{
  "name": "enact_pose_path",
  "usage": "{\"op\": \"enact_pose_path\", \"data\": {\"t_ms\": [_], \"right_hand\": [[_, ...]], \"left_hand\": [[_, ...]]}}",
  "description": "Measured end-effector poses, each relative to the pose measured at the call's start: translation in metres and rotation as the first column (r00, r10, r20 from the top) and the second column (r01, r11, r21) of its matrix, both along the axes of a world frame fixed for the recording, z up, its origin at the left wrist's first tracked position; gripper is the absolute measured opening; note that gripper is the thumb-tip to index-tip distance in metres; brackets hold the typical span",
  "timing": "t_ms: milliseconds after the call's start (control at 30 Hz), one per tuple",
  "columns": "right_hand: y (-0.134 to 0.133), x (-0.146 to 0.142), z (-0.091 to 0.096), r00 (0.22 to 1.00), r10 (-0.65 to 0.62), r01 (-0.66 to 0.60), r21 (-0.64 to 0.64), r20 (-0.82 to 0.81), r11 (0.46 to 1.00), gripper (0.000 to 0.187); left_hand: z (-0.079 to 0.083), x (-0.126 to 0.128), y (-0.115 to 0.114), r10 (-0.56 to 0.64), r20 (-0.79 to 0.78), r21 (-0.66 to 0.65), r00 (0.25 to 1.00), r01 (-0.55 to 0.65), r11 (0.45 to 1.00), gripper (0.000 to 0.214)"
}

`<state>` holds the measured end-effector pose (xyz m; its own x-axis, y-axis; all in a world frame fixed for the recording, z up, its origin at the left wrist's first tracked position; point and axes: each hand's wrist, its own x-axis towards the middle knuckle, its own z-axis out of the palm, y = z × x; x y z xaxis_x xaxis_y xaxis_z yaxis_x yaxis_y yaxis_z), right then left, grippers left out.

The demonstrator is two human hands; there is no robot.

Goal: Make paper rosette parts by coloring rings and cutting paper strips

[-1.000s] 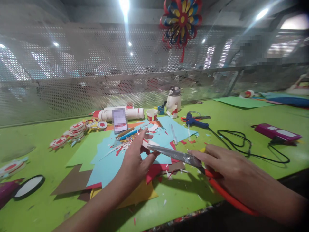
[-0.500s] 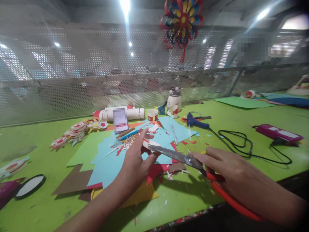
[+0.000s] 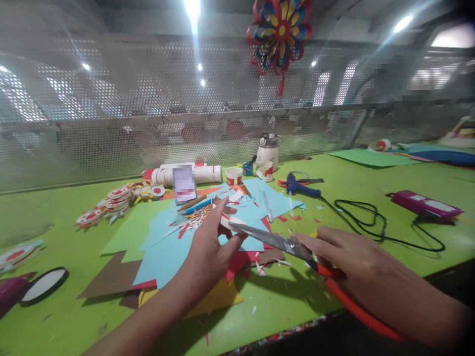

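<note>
My left hand (image 3: pixel 210 249) pinches a small red and white paper piece (image 3: pixel 230 221) above a pile of coloured paper sheets (image 3: pixel 166 252). My right hand (image 3: pixel 356 267) grips red-handled scissors (image 3: pixel 282 243). The long metal blades point left, and their tips meet the paper piece at my left fingertips. Paper scraps (image 3: pixel 193 222) lie scattered over the blue sheets behind my left hand.
On the green table (image 3: pixel 352 193) lie a blue glue gun (image 3: pixel 300 186) with a black cord (image 3: pixel 374 217), a pink device (image 3: pixel 426 203), white tubes (image 3: pixel 185 174), a paper cup (image 3: pixel 233 175), a white bottle (image 3: pixel 267 151) and red-white paper discs (image 3: pixel 115 200). A perforated metal screen (image 3: pixel 111 118) runs behind, with a paper flower (image 3: pixel 280 32).
Almost nothing moved. The scissor blades stay at the paper piece, and both hands shifted only slightly.
</note>
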<state>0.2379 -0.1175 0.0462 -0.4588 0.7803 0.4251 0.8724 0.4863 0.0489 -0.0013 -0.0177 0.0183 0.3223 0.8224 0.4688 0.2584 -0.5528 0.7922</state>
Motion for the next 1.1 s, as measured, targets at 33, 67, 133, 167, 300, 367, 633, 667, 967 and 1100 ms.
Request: {"op": "enact_pose_path", "data": {"t_ms": [33, 67, 133, 167, 300, 367, 633, 667, 967, 1100], "right_hand": [[-0.0004, 0.0002, -0.0001, 1.0, -0.001, 0.001, 0.002, -0.002, 1.0, 0.044], [-0.0007, 0.0003, -0.0003, 1.0, -0.003, 0.003, 0.001, -0.003, 1.0, 0.044], [-0.001, 0.0007, -0.0005, 1.0, -0.005, 0.005, -0.007, 0.0, 1.0, 0.043], [-0.0011, 0.0008, -0.0006, 1.0, -0.004, 0.004, -0.006, 0.001, 1.0, 0.043], [-0.0013, 0.0001, -0.0002, 1.0, 0.01, -0.01, -0.011, -0.006, 1.0, 0.043], [-0.0016, -0.0008, 0.0, 1.0, 0.006, -0.006, -0.024, -0.022, 1.0, 0.041], [-0.0007, -0.0005, -0.0014, 0.999, -0.023, 0.022, -0.032, -0.042, 0.999, 0.043], [-0.0006, -0.0006, -0.001, 0.999, -0.025, 0.024, -0.032, -0.044, 0.999, 0.043], [-0.0022, -0.0023, 0.0011, 0.998, -0.056, 0.053, -0.074, -0.032, 0.996, 0.043], [-0.0022, -0.0021, 0.0008, 0.997, -0.068, 0.065, -0.094, -0.03, 0.993, 0.042]], "left_hand": [[-0.0002, 0.0001, 0.0, 0.002, -0.003, 0.0, 1.0, -0.002, 1.0, 0.06], [-0.0002, 0.0002, 0.0, 0.006, -0.006, -0.002, 1.0, -0.006, 1.0, 0.06], [-0.0001, 0.0004, -0.0003, 0.012, -0.011, -0.009, 1.0, -0.012, 1.0, 0.061], [0.0001, 0.0006, -0.0006, 0.014, -0.014, -0.011, 1.0, -0.015, 1.0, 0.062], [0.0001, 0.0011, -0.0015, 0.025, -0.027, -0.011, 0.999, -0.025, 1.0, 0.064], [-0.0004, 0.0011, -0.0015, 0.03, -0.037, -0.011, 0.999, -0.03, 0.999, 0.065], [-0.0005, 0.001, 0.0003, 0.047, -0.057, 0.001, 0.997, -0.047, 0.999, 0.065], [-0.0002, 0.001, 0.0003, 0.048, -0.059, 0.007, 0.997, -0.047, 0.999, 0.064], [0.001, 0.0004, 0.0006, 0.076, -0.091, 0.057, 0.993, -0.071, 0.996, 0.061], [0.0006, -0.0002, 0.0009, 0.109, -0.133, 0.09, 0.985, -0.097, 0.991, 0.061]]}}
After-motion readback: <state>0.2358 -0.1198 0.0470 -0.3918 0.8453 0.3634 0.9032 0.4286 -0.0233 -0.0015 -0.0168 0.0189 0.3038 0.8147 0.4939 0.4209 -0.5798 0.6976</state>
